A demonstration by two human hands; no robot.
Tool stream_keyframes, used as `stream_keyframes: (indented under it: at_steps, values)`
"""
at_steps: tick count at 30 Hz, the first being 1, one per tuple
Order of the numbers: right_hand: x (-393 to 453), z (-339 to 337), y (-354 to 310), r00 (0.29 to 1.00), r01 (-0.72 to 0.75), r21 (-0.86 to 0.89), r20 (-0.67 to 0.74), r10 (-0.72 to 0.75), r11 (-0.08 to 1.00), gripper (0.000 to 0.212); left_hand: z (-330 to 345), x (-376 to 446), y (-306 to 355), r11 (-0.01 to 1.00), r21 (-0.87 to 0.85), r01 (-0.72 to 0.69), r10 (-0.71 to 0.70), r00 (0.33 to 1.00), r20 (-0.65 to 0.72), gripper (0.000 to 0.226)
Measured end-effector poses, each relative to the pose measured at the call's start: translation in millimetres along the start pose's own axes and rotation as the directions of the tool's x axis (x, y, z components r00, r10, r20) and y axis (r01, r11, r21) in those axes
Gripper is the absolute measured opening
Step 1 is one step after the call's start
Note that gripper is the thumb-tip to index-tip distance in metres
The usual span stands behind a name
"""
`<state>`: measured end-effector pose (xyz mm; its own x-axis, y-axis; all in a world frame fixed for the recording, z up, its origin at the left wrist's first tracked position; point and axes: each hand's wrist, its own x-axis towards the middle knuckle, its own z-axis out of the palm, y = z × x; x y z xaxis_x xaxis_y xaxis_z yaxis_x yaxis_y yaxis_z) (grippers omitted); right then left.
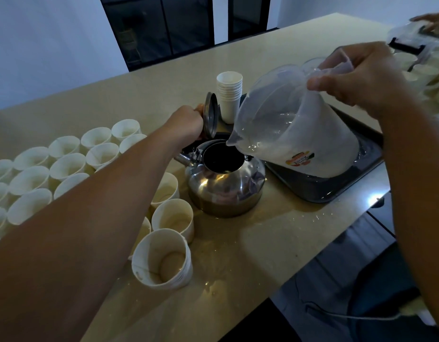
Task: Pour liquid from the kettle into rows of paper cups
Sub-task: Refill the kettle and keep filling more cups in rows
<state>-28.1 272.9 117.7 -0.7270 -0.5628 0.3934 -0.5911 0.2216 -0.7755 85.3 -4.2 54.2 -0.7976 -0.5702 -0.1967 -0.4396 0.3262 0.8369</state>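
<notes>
Kettle (226, 183), steel, stands upright on the table (263, 243), mouth open upward, spout pointing left toward the paper cups (65, 166). The left hand (186, 124) curls round the lid (210, 116), holding it on edge just beyond the kettle mouth. The right hand (361, 77) grips the handle of a clear plastic jug (295, 129), tilted so its long axis slopes down to the left, lip over the kettle opening. Beneath the jug, right of the kettle, lies a dark tray (324, 191). A stack of cups (229, 95) stands beyond the kettle. Open cups fill rows to the left and near side.
</notes>
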Motion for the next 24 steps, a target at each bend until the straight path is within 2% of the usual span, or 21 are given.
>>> stream_keyframes:
  at_steps: [5, 16, 24]
  values:
    - [6, -4, -1, 1.0, 0.012, -0.074, 0.03, -0.009, 0.997, 0.042, 0, 0, 1, 1.0, -0.005, 0.006, -0.006, 1.0, 0.0, 0.027]
    - [15, -7, -9, 0.996, 0.045, -0.208, 0.087, -0.027, 0.977, 0.046, 1, -2, 2, 1.0, -0.017, 0.002, -0.002, 1.0, -0.004, 0.031]
    - [18, -5, -18, 0.997, 0.067, -0.269, 0.063, -0.051, 0.961, 0.066, 0, -2, 2, 0.999, -0.031, 0.007, -0.007, 1.0, 0.003, 0.028]
